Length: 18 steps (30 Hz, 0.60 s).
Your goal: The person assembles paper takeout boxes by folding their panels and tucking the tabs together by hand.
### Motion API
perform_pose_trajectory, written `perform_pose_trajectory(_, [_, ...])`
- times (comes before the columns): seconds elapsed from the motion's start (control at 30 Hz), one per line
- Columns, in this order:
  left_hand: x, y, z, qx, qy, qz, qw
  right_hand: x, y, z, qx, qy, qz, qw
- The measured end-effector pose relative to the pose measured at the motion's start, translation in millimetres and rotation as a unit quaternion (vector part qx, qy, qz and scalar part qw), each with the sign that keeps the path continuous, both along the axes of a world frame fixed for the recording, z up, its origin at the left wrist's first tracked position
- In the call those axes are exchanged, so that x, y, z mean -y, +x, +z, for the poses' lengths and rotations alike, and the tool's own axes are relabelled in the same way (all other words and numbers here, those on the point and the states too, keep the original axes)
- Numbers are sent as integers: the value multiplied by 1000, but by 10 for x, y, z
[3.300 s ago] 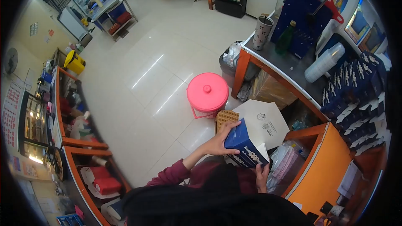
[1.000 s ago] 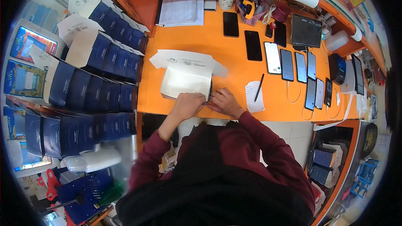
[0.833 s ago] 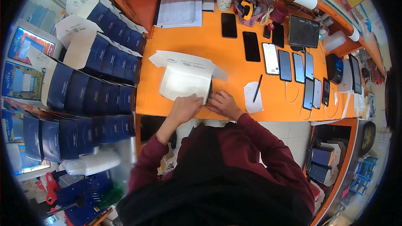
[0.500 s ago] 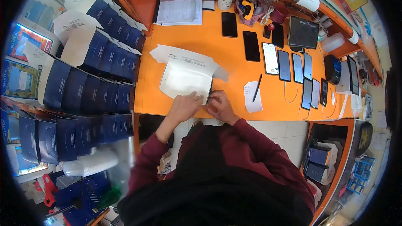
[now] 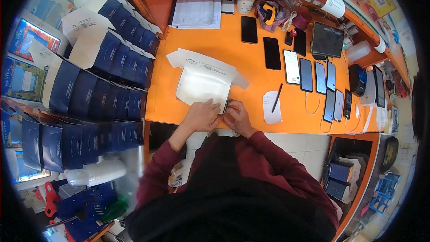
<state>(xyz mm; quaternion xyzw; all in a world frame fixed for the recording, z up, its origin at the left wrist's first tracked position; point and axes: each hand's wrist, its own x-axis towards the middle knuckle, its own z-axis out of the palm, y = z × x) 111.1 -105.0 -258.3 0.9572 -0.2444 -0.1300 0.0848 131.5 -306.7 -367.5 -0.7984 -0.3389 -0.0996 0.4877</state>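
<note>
A cardboard box (image 5: 204,85) with a white inside and a raised white flap lies on the orange table (image 5: 244,116) near its front edge. My left hand (image 5: 202,115) is at the box's near side, fingers bent over that edge and gripping it. At the box's near right corner is my right hand (image 5: 237,117), its fingers curled and pinched against the dark side wall. The fingertips of both hands are close together, and the corner between them is partly hidden.
Rows of blue boxes (image 5: 89,94) stand at the left. Several phones (image 5: 306,75) and a pen (image 5: 277,97) on a paper slip (image 5: 271,113) lie at the right. Papers (image 5: 195,6), a cup (image 5: 245,2) and a basket (image 5: 271,14) are at the back.
The view has turned from the floor and a blue box held in both hands to the orange table. Over the last second, my right hand has shifted slightly at the box corner.
</note>
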Motion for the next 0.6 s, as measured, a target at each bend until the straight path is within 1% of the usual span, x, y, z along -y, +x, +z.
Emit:
perform_pose_trajectory(0.07, [-42,-35,-4,129,-51,-3,990,14,0,-19,7,-19,1,1000])
perform_pose_trajectory(0.13, [-107,-97,-35,242,-111,77,961,44,16,-39,6,-38,-5,999])
perform_pose_trajectory(0.2, [-181,-196,-143,328,-175,238,897,64,20,-37,-7,-54,-15,998])
perform_pose_trajectory(0.23, [-204,-203,-295,298,-323,312,842,84,31,-36,6,-62,-15,998])
perform_pose_trajectory(0.27, [-229,-207,-510,258,-460,379,761,109,40,-37,18,-70,-13,997])
perform_pose_trajectory(0.3, [-236,-220,-625,212,-582,433,655,135,56,-48,30,-78,-9,996])
perform_pose_trajectory(0.4, [-201,-358,-824,160,-556,393,715,243,159,-64,42,-73,-32,996])
perform_pose_trajectory(0.5, [-109,-452,-882,127,-511,348,776,465,256,93,-40,-65,-68,995])
perform_pose_trajectory(0.53, [-43,-477,-862,125,-488,337,795,563,271,199,-160,-46,-36,985])
perform_pose_trajectory(0.6, [49,-495,-1001,159,-435,301,834,710,332,143,-159,15,-33,987])
